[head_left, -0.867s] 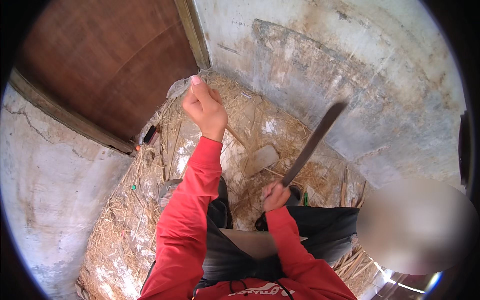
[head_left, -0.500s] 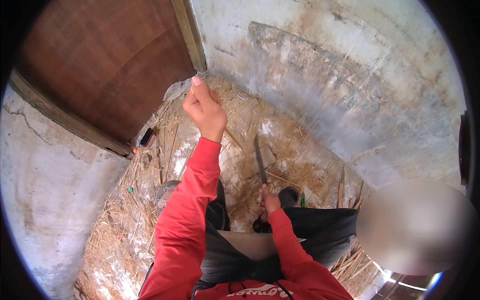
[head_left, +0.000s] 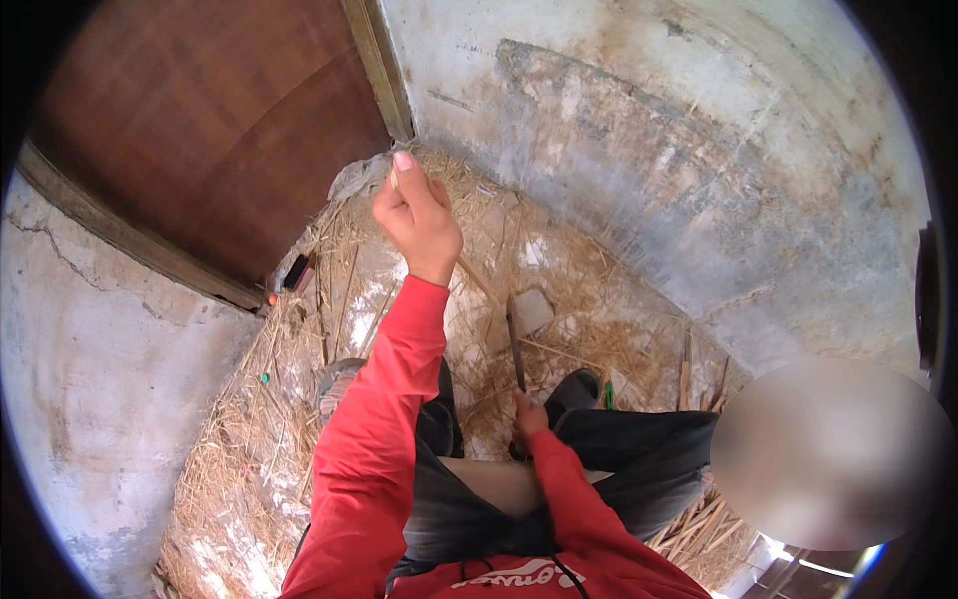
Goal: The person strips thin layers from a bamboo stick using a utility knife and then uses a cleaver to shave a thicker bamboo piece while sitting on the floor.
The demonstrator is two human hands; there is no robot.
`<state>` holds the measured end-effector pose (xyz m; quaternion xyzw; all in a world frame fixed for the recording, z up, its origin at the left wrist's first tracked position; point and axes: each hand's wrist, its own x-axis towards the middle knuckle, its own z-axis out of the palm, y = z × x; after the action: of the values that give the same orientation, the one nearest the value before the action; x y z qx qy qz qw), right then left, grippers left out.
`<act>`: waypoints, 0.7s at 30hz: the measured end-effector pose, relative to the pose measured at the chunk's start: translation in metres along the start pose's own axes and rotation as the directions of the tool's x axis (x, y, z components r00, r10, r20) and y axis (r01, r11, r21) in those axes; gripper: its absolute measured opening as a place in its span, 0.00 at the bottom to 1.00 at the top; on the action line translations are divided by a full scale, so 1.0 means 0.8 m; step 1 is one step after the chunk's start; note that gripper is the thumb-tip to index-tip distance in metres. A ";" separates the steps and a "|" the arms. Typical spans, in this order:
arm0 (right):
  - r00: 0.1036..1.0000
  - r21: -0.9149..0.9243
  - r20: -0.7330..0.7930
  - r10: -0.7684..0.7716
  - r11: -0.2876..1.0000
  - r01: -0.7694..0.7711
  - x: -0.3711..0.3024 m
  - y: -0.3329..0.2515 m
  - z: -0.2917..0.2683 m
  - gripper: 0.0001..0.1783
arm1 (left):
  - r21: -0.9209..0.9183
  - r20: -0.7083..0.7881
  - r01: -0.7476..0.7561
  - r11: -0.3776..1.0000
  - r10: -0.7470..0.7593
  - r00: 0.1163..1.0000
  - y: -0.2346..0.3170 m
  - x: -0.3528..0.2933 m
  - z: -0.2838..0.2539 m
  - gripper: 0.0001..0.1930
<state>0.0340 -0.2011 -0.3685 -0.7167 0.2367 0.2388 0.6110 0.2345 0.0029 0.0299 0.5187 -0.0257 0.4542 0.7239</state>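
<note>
My left hand [head_left: 417,225] is raised in front of me at upper middle, with thumb and fingers pinched together. A sliver of something pale shows beside the thumb, too little of it to name. Lower and to the right, my right hand [head_left: 529,414] is closed around the handle of a long, narrow knife [head_left: 516,349]. Its dark blade points away from me, over the littered floor between my feet. Just past the blade tip a pale, flat block [head_left: 533,311] lies on the ground.
Straw and thin shavings cover the floor [head_left: 279,429]. A brown door [head_left: 220,110] and stained walls [head_left: 679,170] stand around me. By the door lies a dark box [head_left: 296,272]. Split sticks [head_left: 704,529] lie at right, and a green object [head_left: 610,394] stands beside my shoe [head_left: 574,394].
My right hand has drawn the knife back toward me and slightly left, uncovering more of the block. My left hand has shifted slightly right, still pinched.
</note>
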 end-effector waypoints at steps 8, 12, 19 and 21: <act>0.913 0.537 -0.127 -0.387 0.747 0.391 -0.089 -0.192 -0.019 0.20 | -0.036 -0.030 0.010 0.999 -0.011 0.999 -0.001 0.001 -0.006 0.24; 0.745 0.001 -0.304 -0.594 0.781 0.624 -0.074 -0.086 0.005 0.27 | -0.016 -0.025 0.024 1.000 -0.024 0.999 0.000 0.002 -0.007 0.24; 0.912 0.241 0.198 0.360 0.884 -0.401 -0.029 -0.051 -0.013 0.31 | -0.003 -0.013 0.004 1.000 -0.004 1.000 -0.003 -0.002 -0.003 0.24; 0.929 0.289 0.151 0.337 0.884 -0.367 -0.055 -0.133 -0.034 0.29 | -0.001 -0.023 0.005 1.000 -0.005 1.000 -0.004 -0.003 -0.005 0.25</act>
<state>0.0689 -0.2110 -0.2557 -0.5437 0.3678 0.3398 0.6736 0.2334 0.0041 0.0248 0.5129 -0.0164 0.4585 0.7255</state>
